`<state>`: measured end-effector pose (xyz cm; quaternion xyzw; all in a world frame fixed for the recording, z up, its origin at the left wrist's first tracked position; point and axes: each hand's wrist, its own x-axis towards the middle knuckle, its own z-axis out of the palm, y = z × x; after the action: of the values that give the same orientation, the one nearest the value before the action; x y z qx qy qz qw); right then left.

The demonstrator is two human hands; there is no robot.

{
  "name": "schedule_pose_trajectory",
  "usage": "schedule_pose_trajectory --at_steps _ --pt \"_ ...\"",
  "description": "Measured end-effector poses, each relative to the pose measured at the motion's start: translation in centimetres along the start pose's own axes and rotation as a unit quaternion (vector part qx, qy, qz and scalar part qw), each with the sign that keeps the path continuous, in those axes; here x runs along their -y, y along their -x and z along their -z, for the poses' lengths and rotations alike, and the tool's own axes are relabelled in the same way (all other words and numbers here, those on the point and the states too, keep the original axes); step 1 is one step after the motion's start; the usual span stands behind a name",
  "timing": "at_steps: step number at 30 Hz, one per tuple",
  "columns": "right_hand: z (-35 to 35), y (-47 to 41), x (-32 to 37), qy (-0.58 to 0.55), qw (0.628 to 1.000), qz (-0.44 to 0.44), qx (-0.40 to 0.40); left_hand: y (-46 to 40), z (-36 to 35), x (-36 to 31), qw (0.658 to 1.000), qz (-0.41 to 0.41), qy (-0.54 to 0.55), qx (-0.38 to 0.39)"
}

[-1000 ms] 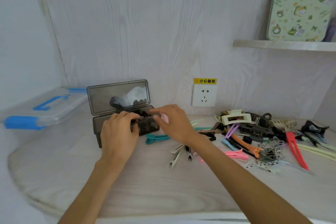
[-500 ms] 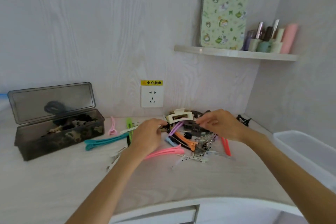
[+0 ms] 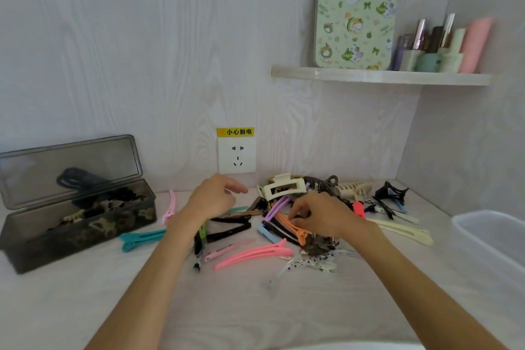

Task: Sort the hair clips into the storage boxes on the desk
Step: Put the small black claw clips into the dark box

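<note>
A loose heap of plastic hair clips (image 3: 287, 219) in many colours lies on the pale wood-grain desk (image 3: 255, 307), against the back wall just below a white wall socket (image 3: 236, 155). Among them are a cream rectangular claw clip (image 3: 282, 189), a long orange clip (image 3: 289, 226), a lilac clip (image 3: 277, 207), long pink duckbill clips (image 3: 252, 256), a teal clip (image 3: 142, 239) lying nearest the dark box, and pale yellow flat clips (image 3: 403, 231) at the right edge of the heap.

The right hand (image 3: 321, 214) is lowered into the middle of the heap, fingers curled down beside the orange clip; whether they have actually closed on a clip cannot be told. The left hand (image 3: 216, 196) hovers over the left part of the heap, fingers loosely bent, index finger extended, holding nothing visible.

To the left stands a smoky dark translucent plastic storage box (image 3: 76, 224), its hinged lid (image 3: 68, 167) propped upright. It already holds a number of dark and tortoiseshell clips. At the far right edge sits a clear plastic storage bin (image 3: 494, 233); its contents are not visible.

Judging by this, sorting is under way but far from finished: one box is partly filled, while most clips are on the desk.

Above the heap, a wall shelf (image 3: 380, 77) carries a green patterned tin and cosmetic bottles.
</note>
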<state>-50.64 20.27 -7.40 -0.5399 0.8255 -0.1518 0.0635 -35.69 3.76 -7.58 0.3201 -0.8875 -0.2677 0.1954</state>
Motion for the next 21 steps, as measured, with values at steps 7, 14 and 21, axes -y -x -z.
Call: schedule_pose_trajectory --at_steps 7,14,21 --pt "0.0 0.5 -1.0 -0.229 0.971 0.006 -0.068 -1.2 -4.5 -1.3 0.998 -0.019 -0.059 -0.025" --pt "4.3 2.5 -3.4 -0.571 0.807 -0.115 -0.094 -0.6 -5.0 -0.3 0.984 -0.081 -0.116 -0.109" --pt "5.0 4.6 -4.4 -0.413 0.899 -0.138 0.037 1.0 -4.0 -0.7 0.979 -0.107 -0.052 -0.168"
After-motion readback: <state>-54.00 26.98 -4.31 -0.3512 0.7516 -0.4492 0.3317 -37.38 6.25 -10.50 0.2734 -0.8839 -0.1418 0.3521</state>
